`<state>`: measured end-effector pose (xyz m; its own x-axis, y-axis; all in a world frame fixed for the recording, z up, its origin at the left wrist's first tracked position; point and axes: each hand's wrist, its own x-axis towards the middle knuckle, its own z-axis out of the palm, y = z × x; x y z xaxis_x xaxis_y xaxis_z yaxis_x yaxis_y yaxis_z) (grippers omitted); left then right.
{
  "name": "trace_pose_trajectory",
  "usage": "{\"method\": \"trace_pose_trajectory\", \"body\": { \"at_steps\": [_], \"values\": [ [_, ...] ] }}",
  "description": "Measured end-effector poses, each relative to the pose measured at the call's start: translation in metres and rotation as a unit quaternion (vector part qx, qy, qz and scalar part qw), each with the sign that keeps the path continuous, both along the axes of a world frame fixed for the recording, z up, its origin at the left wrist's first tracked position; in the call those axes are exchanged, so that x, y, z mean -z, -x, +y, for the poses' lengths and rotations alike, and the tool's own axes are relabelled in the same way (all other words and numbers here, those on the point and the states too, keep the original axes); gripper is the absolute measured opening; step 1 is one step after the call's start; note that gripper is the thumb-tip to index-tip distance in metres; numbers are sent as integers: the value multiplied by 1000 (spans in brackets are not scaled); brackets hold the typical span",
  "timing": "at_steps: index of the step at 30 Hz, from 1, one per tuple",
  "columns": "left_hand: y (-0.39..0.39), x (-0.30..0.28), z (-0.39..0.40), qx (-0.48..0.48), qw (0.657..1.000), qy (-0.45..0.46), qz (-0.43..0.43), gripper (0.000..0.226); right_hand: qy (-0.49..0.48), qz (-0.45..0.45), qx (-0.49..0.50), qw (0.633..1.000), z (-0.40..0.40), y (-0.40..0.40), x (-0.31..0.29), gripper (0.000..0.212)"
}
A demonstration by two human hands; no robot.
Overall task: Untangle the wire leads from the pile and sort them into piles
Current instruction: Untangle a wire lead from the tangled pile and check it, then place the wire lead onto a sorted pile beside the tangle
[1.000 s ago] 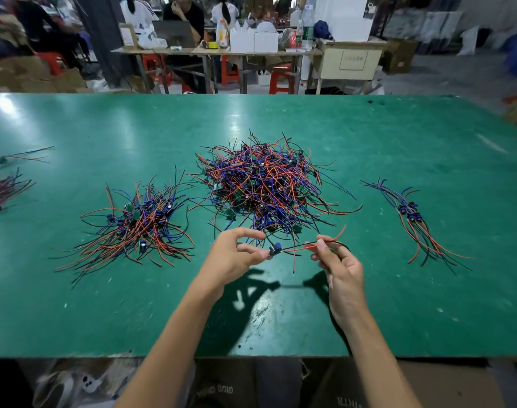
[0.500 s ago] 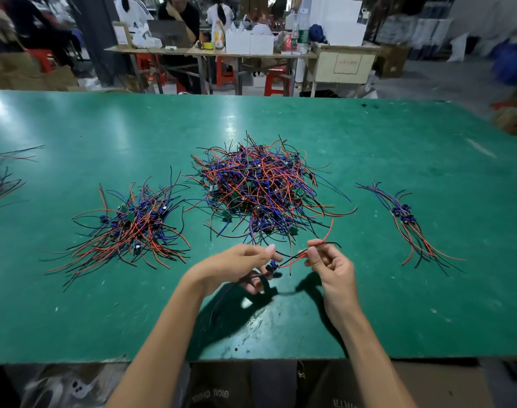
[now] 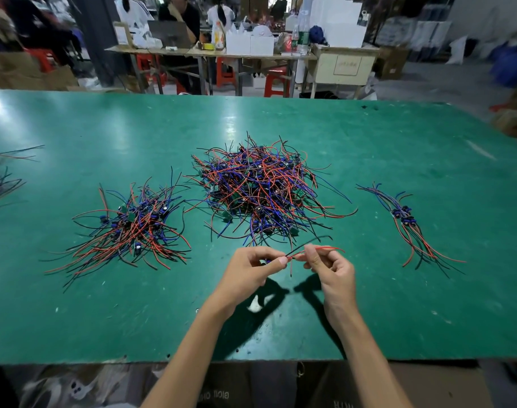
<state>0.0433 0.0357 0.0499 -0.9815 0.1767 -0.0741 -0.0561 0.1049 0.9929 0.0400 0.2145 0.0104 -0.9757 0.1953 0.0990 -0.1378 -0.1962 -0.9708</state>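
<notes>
Left hand [image 3: 251, 270] fingers curled, pinching one end of a lead [image 3: 308, 251], right hand [image 3: 329, 267] pinching its red wire, both above the table [image 3: 104, 319], near the pile [image 3: 263, 189]

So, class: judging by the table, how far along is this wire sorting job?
Done: two sorted piles, a larger left pile and a small right pile. In hand: the left hand and right hand pinch one wire lead between them. Left: the tangled centre pile, still the biggest, so most remains.

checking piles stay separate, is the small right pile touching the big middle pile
Apart. The head view shows bare green table between the small right pile and big middle pile.
</notes>
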Motion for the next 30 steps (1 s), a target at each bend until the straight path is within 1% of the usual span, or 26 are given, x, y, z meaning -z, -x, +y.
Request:
{"method": "trace_pose_trajectory", "body": {
  "at_steps": [3, 5, 8, 13, 16, 21, 26, 30],
  "values": [
    [-1, 1, 1, -23, 1000, -8, 3, 5, -3, 1, 5, 1000, 0, 0, 0, 28],
    [-2, 2, 1, -17, 1000, -3, -1, 7, -2, 5, 3, 1000, -1, 0, 0, 21],
    [-4, 5, 1, 6, 1000, 10, -5, 9, -20, 15, 2, 1000, -1, 0, 0, 19],
    [-6, 10, 2, -11, 1000, 24, -2, 5, -56, 29, -16, 998, -5, -2, 0, 14],
    [-6, 9, 1, -10, 1000, 20, 7, 7, -70, 31, -21, 997, -6, -2, 0, 17],
    [-5, 4, 0, -27, 1000, -7, 5, 20, -72, 23, 3, 997, -7, -1, 2, 23],
    [-4, 1, -1, 2, 1000, 9, 15, 18, -60, 18, 40, 997, -7, 0, 4, 25],
    [-2, 5, 3, 14, 1000, 21, 2, 16, -62, 20, 51, 997, -7, 2, 5, 25]
  ]
}}
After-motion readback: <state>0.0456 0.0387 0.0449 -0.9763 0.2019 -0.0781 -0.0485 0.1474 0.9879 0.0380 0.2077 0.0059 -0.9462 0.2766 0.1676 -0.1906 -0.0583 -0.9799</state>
